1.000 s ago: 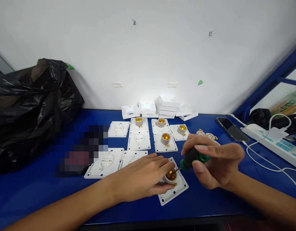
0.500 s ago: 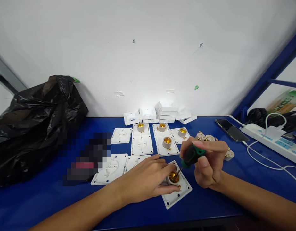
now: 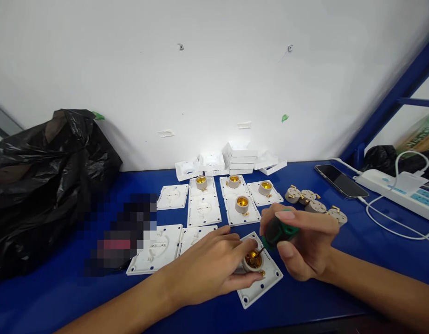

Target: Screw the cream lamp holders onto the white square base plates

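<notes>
My left hand (image 3: pixel 214 262) has its thumb and fingers closed around a lamp socket (image 3: pixel 248 269) with a brass-coloured inside. That socket sits on a white square base plate (image 3: pixel 270 279) lying turned at an angle near the table's front. Wrapped around the handle of a green and black screwdriver (image 3: pixel 277 233) is my right hand (image 3: pixel 307 241). The screwdriver slants down to the left, its shaft reaching into the socket; the tip is hard to make out there. Part of the plate is hidden beneath my left hand.
Beyond my hands lie several white plates (image 3: pixel 204 209), some with sockets (image 3: pixel 241 204). Loose sockets (image 3: pixel 315 206) lie at right, near a phone (image 3: pixel 341 181) and a cabled power strip (image 3: pixel 385 183). White square covers (image 3: pixel 240 160) are stacked by the wall. A black bag (image 3: pixel 57 185) stands left.
The view has shifted slightly, and more loose sockets show beside my right hand. My right hand has turned a little with the screwdriver. My left hand keeps its hold on the socket.
</notes>
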Motion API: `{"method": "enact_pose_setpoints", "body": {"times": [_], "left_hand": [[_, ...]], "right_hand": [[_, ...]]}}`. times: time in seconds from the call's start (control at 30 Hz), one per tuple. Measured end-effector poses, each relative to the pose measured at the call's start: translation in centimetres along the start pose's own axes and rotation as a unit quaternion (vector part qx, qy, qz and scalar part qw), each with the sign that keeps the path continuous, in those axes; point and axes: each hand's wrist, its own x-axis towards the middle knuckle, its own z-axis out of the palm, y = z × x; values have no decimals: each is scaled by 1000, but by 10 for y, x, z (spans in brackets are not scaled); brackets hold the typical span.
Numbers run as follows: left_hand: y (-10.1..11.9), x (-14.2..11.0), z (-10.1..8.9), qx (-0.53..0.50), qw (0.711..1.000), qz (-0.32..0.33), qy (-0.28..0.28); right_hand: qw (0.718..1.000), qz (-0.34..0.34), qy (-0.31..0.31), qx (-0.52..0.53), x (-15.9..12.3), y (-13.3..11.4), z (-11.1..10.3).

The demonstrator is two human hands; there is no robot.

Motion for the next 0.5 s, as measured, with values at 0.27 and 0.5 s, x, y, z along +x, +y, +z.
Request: {"method": "enact_pose_setpoints", "body": {"times": [0.27, 0.5], "left_hand": [[3, 0, 0, 23, 1000, -1, 5], [1, -1, -1, -1, 1000, 6, 1]], "right_hand": [[1000, 1, -14, -27, -3, 4, -4], [998, -28, -34, -34, 11, -4, 0]]}}
